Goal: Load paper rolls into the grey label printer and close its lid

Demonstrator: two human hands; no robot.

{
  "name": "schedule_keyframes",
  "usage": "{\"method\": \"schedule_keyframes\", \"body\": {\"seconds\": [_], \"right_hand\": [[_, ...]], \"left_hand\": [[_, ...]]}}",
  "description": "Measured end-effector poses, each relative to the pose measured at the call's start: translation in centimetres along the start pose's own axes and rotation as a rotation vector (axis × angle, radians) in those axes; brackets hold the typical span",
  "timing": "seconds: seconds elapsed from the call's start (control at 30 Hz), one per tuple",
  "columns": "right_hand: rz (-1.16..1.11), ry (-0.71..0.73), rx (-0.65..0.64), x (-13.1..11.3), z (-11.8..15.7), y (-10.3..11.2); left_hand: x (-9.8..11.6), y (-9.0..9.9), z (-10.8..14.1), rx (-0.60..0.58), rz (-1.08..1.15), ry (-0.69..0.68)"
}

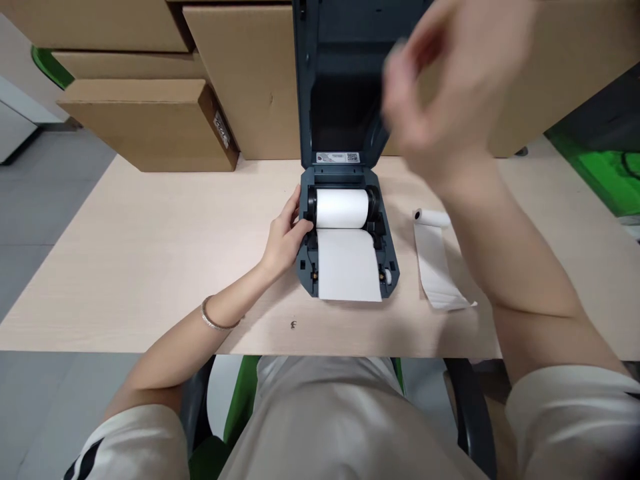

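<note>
A dark label printer [306, 280] sits on the table, its lid [360, 50] raised at the back. Inside lies a white paper roll [343, 209], and its loose strip [349, 265] runs forward over the front edge. My left hand [286, 235] grips the printer's left side, thumb over the rim and fingers along the outside. My right hand [450, 87] is raised beside the lid's right edge, smeared by motion. Its fingers look bent, but I cannot make out whether they touch the lid or hold anything.
A small paper roll [431, 218] with an unrolled strip lies on the table [150, 267] right of the printer. Cardboard boxes [140, 123] stand along the back. A tiny dark scrap [293, 325] lies near the front edge. Chair armrests [470, 413] flank my body.
</note>
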State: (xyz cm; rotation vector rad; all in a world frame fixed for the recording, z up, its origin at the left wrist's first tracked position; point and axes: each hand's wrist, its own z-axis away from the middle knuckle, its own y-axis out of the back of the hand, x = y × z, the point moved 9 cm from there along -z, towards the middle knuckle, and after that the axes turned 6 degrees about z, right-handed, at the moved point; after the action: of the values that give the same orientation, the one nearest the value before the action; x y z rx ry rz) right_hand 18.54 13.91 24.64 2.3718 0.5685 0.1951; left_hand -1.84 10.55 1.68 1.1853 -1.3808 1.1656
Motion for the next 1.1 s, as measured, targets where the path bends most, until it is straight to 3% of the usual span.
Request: {"method": "schedule_keyframes", "body": {"seconds": [0.07,0.13,0.23,0.33,0.4,0.47,0.57,0.67,0.77,0.9,1.1], "right_hand": [[0.151,0.207,-0.405,-4.5,3.5,-3.3],[0.193,0.294,-0.796,-6.0,7.1,-7.0],[0.219,0.275,-1.076,-5.2,9.7,-10.6],[0.199,0.3,-1.079,-4.5,9.7,-11.9],[0.149,0.325,-1.032,-4.4,9.1,-11.3],[0.074,0.333,-0.948,-4.4,8.1,-9.3],[-0.033,0.259,-0.806,-3.1,6.2,-4.2],[-0.065,0.087,-0.756,1.0,5.1,0.5],[-0.02,-0.025,-0.809,6.2,5.8,2.3],[-0.016,-0.118,-0.942,10.4,7.8,-0.4],[-0.11,-0.205,-1.145,8.9,11.9,-8.2]], "left_hand": [[0.0,0.2,-0.1,0.012,-0.029,-0.027],[-0.2,0.4,-0.2,0.019,-0.047,-0.051],[-0.6,0.5,-0.5,0.007,-0.064,-0.076],[-0.8,0.4,-0.6,-0.02,-0.074,-0.09],[-0.9,0.3,-0.7,-0.028,-0.08,-0.087],[-0.9,0.3,-0.7,-0.027,-0.082,-0.083],[-0.7,0.2,-0.7,-0.031,-0.075,-0.087],[-0.5,0.2,-0.7,-0.045,-0.06,-0.094],[-0.3,0.2,-0.6,-0.043,-0.048,-0.107],[-0.1,0.1,-0.6,-0.044,-0.055,-0.114],[-0.1,0.0,-0.7,-0.048,-0.054,-0.116]]}}
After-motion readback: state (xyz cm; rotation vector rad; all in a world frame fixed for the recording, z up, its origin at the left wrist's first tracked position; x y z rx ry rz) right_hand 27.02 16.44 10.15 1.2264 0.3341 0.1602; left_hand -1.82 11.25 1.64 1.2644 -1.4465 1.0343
